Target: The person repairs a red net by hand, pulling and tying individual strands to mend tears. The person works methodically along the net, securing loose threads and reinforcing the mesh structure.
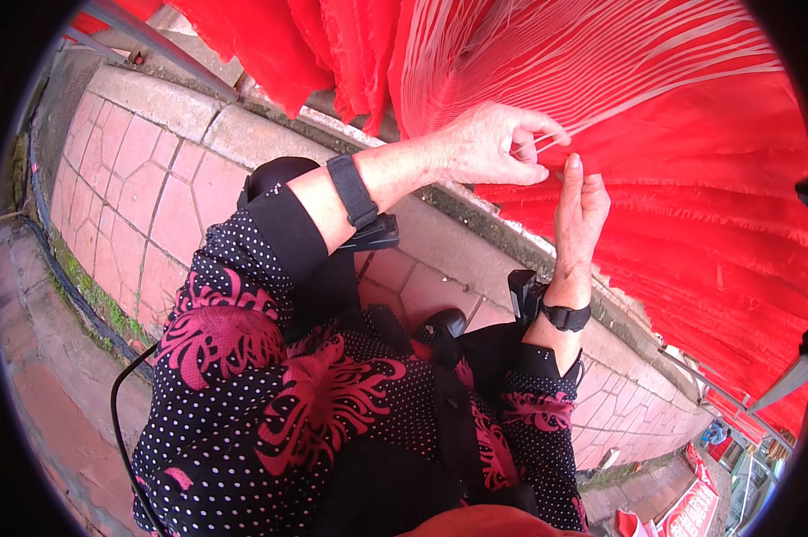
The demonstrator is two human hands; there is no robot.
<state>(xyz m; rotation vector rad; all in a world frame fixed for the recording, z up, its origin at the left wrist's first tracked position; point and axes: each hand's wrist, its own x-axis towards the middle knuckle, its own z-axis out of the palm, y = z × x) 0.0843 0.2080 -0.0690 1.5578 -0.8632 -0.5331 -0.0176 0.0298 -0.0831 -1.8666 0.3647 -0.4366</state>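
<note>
Red cloth (663, 161) hangs in large folds before me, with many thin white strings (601, 80) fanned across its upper part. My left hand (493, 143) reaches in at the cloth's near edge, its thumb and fingers curled in a pinch on white strings. Close beside it, a small gap away, my right hand (583, 210) is raised with thumb up and fingers bent together. What its fingertips hold, if anything, is too small to make out. Both wrists wear black straps, each with a dark device.
Below the cloth runs a concrete kerb (252, 134) beside pink paving (144, 179). Metal rails (166, 49) stand at upper left, and a grey metal bar (780, 385) is at the right. A black cable (117, 421) loops by my side. A red banner (690, 510) lies at lower right.
</note>
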